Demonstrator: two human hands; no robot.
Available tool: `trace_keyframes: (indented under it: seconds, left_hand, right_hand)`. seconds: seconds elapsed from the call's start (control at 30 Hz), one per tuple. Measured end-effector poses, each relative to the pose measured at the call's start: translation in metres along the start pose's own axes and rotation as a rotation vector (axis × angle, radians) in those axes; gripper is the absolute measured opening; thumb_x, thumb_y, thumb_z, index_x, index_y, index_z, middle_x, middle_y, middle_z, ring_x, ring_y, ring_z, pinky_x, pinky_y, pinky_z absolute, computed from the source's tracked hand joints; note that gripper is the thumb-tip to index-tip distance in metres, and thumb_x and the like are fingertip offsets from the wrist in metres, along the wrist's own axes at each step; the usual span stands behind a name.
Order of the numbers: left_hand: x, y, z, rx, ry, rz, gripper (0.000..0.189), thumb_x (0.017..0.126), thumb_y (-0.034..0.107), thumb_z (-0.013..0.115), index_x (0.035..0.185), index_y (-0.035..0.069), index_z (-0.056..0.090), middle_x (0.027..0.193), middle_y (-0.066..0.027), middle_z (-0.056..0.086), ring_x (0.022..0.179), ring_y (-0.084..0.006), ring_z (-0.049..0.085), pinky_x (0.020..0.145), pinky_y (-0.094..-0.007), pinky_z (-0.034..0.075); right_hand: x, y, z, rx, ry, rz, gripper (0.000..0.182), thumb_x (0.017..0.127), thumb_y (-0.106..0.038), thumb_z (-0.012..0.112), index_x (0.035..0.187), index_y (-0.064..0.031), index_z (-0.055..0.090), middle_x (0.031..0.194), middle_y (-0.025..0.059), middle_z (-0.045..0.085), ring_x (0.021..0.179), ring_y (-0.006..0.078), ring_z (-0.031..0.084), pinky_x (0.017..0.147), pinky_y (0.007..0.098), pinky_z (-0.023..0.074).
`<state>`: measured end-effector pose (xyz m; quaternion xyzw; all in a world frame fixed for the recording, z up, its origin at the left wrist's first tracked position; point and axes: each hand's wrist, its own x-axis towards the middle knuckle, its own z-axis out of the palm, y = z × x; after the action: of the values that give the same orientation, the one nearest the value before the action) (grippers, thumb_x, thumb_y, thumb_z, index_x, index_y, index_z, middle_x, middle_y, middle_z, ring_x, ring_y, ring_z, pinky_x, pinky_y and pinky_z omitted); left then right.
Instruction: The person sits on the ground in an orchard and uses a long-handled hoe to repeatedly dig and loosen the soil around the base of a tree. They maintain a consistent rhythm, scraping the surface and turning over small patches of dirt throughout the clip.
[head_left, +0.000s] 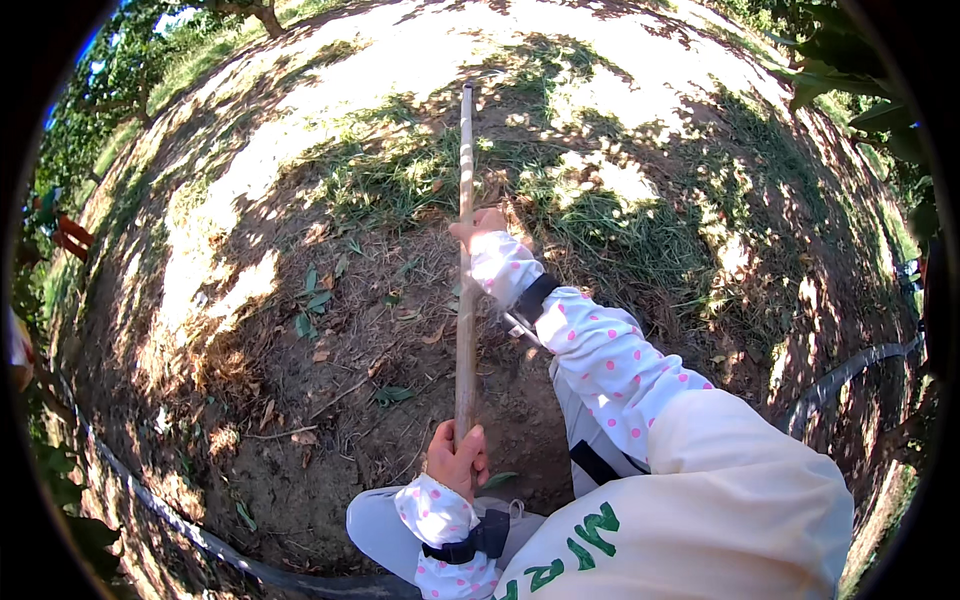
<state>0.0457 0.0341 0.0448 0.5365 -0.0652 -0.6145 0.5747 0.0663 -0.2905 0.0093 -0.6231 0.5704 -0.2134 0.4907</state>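
A long wooden pole (466, 330) runs away from me over the ground, its far end at the top middle of the view. My left hand (455, 459) is closed round its near end, close to my lap. Further along, my right hand (484, 225) is at the pole, with finger ends showing on its left side; the wrist and sleeve hide part of this hand. Both arms wear white sleeves with pink dots and black straps. Whether the far end bears a tool head cannot be told.
Dry soil with cut grass (630, 225), twigs and fallen green leaves (319, 300) lies before me. A dark hose (195, 532) curves at lower left, another stretch (847, 371) at right. Trees (262, 15) stand beyond, and leafy branches (847, 75) hang at upper right.
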Motion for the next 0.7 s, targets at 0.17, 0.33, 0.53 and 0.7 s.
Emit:
trace_keyframes:
  seconds: [0.17, 0.33, 0.53, 0.7]
  left_hand:
    - [0.003, -0.013, 0.020, 0.430, 0.026, 0.028, 0.025, 0.087, 0.019, 0.057, 0.101, 0.004, 0.043, 0.063, -0.0013, 0.045, 0.045, -0.0073, 0.042, 0.037, -0.0233, 0.035]
    - [0.017, -0.058, -0.014, 1.040, 0.308, 0.239, 0.031, 0.080, 0.022, 0.065, 0.091, 0.002, 0.045, 0.065, -0.0126, 0.054, 0.057, -0.0289, 0.056, 0.052, -0.0392, 0.043]
    - [0.029, -0.060, 0.033, 1.356, 0.632, 0.271, 0.030, 0.079, 0.021, 0.065, 0.092, 0.001, 0.046, 0.070, -0.0149, 0.055, 0.064, -0.0322, 0.055, 0.058, -0.0413, 0.043]
    - [0.035, -0.057, 0.031, 1.241, 0.568, 0.228, 0.030, 0.080, 0.022, 0.065, 0.092, 0.001, 0.047, 0.068, -0.0112, 0.055, 0.062, -0.0245, 0.055, 0.057, -0.0374, 0.043]
  right_hand:
    - [0.007, 0.085, -0.012, -0.107, -0.176, -0.663, 0.028, 0.086, -0.017, 0.052, 0.112, -0.0079, 0.056, 0.088, 0.0110, 0.060, 0.080, 0.0220, 0.059, 0.070, 0.0323, 0.0492]
    - [-0.022, 0.042, -0.010, 0.483, -0.417, 0.131, 0.026, 0.086, -0.026, 0.049, 0.106, -0.0132, 0.058, 0.078, 0.0041, 0.055, 0.062, 0.0149, 0.055, 0.054, 0.0322, 0.0457]
    - [0.017, 0.107, 0.042, -0.723, -0.145, -0.979, 0.016, 0.075, -0.015, 0.055, 0.084, -0.0041, 0.062, 0.076, 0.0071, 0.061, 0.073, 0.0199, 0.060, 0.067, 0.0272, 0.0485]
    - [0.027, 0.111, 0.044, -0.675, -0.338, -0.785, 0.025, 0.087, -0.006, 0.044, 0.111, -0.0034, 0.050, 0.094, 0.0115, 0.059, 0.087, 0.0201, 0.059, 0.077, 0.0283, 0.0467]
